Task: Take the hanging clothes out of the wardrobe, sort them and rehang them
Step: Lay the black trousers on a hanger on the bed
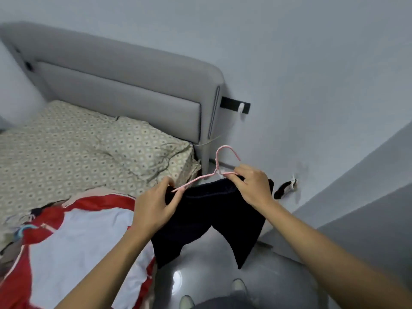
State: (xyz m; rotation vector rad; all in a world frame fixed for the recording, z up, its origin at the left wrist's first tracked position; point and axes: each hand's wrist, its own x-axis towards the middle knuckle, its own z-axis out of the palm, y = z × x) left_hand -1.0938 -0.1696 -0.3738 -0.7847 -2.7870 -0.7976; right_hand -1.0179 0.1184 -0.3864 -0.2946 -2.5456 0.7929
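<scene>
Right now, in the head view, both hands are up at centre frame working a pink hanger (pixel 201 178) against a dark garment (pixel 214 217), which looks like a pair of shorts, waistband up and two legs dangling over the shiny floor (pixel 205 279). The left hand (pixel 153 206) pinches the hanger's left tip together with a corner of the dark cloth; the right hand (pixel 252 186) has its fingers curled over the right arm of the hanger and the waistband beneath it. The hook stands free above the hands, pointing toward the wall. At lower left of the frame, a red and white garment (pixel 66 241) lies spread on the bed (pixel 78 139), with the grey headboard (pixel 124 85) running across the upper left. No wardrobe shows in the frame. My read: this is the sorting stage, hanger and shorts being fitted together or parted, and I cannot tell which. Next up calls for keeping the waistband taut and sliding each hanger tip cleanly along it, so the cloth doesn't slip off one end.
</scene>
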